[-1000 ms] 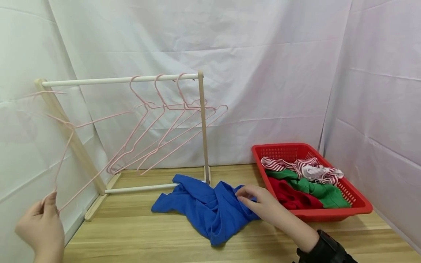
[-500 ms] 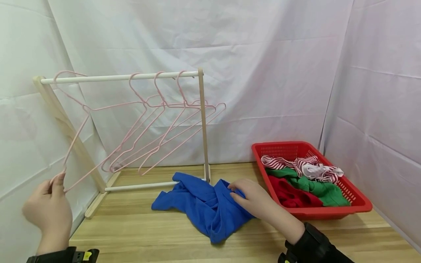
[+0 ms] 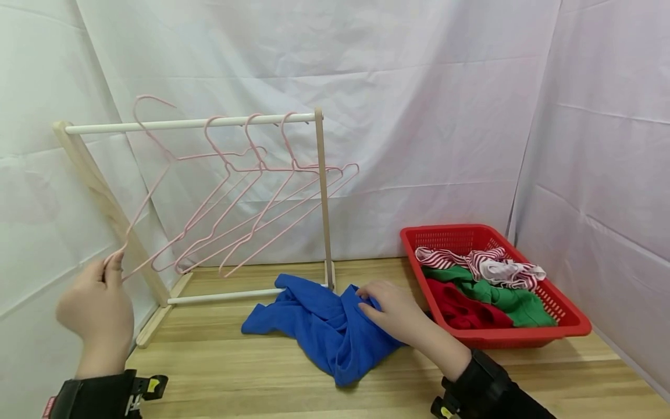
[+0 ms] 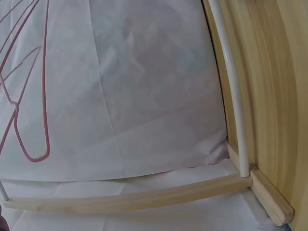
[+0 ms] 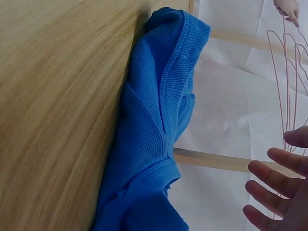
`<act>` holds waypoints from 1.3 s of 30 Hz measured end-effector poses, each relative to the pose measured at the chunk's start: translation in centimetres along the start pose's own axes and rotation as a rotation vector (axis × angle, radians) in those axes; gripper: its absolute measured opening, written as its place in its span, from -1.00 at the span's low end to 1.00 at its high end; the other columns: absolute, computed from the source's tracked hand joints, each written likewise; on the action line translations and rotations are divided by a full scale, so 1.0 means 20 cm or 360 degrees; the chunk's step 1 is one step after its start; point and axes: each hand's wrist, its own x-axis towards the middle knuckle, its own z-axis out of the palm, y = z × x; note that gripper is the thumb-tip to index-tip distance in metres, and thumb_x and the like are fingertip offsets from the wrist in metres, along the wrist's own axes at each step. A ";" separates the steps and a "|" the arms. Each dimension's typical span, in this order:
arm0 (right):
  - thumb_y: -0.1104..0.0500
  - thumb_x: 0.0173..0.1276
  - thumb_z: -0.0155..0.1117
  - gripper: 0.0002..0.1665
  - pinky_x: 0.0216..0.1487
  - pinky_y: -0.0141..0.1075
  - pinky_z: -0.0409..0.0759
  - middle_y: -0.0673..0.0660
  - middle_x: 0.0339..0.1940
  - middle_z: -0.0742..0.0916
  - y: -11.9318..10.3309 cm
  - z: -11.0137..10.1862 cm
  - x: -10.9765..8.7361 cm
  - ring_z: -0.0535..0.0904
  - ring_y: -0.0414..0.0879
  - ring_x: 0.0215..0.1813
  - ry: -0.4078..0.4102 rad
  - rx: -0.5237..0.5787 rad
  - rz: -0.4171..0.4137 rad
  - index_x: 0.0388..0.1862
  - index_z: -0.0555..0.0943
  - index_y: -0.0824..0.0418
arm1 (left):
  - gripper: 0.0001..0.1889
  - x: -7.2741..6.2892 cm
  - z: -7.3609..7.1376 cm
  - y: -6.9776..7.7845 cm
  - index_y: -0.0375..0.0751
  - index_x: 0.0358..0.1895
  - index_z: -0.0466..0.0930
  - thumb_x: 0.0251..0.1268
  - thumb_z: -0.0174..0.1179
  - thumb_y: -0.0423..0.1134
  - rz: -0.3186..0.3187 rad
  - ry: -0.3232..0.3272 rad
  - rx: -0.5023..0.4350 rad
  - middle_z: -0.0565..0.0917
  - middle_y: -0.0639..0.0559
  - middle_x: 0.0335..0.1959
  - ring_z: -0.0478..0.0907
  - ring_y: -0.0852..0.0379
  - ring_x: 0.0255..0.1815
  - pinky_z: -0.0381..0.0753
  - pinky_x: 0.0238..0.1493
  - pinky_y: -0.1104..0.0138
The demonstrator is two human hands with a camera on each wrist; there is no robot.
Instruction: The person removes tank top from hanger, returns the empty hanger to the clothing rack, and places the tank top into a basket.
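Observation:
My left hand [image 3: 99, 305] pinches a pink wire hanger [image 3: 168, 156] by its lower left corner. The hook of that hanger stands above the rack's white top rod [image 3: 180, 124], overlapping it in the head view. Over a crumpled blue ribbed garment [image 3: 324, 334] on the table is my right hand [image 3: 392, 311]. In the right wrist view its fingers [image 5: 274, 178] are spread, with a gap between them and the blue garment [image 5: 144, 125]. Only a sliver of the left hand shows in the left wrist view's bottom left corner.
Several more pink hangers [image 3: 294, 166] hang on the right half of the rod, overlapping the held one. A red basket [image 3: 523, 336] at the right holds striped, green and red clothes [image 3: 515, 305]. The rack's wooden side post [image 3: 325, 203] rises behind the blue garment. White cloth surrounds the table.
My left hand has moved right and up with the hanger, carrying its hook from the rod's left end further along it. The right hand has shifted slightly left over the blue garment.

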 end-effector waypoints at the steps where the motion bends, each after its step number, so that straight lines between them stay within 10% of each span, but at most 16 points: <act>1: 0.13 0.37 0.28 -0.74 0.09 -0.06 0.53 0.03 -0.07 0.70 0.00 0.00 0.00 0.57 -0.04 0.05 -0.0006 0.0001 0.0012 0.00 0.65 0.16 | -0.48 0.01 0.00 0.01 -0.36 -0.47 0.50 0.48 0.01 0.07 0.0010 -0.0018 0.0014 0.48 -0.30 -0.66 0.20 0.05 -0.73 -0.02 -0.63 0.20; 39: 0.09 0.41 0.23 -0.70 0.12 -0.07 0.50 0.01 -0.02 0.68 0.02 0.06 0.00 0.53 -0.07 0.09 -0.0112 0.0112 0.0065 0.06 0.63 0.14 | -0.51 0.01 0.03 -0.10 -0.32 -0.33 0.53 0.50 -0.04 0.10 -0.0171 -0.0236 0.0154 0.60 -0.36 -0.45 0.42 -0.43 -0.52 0.06 -0.64 0.08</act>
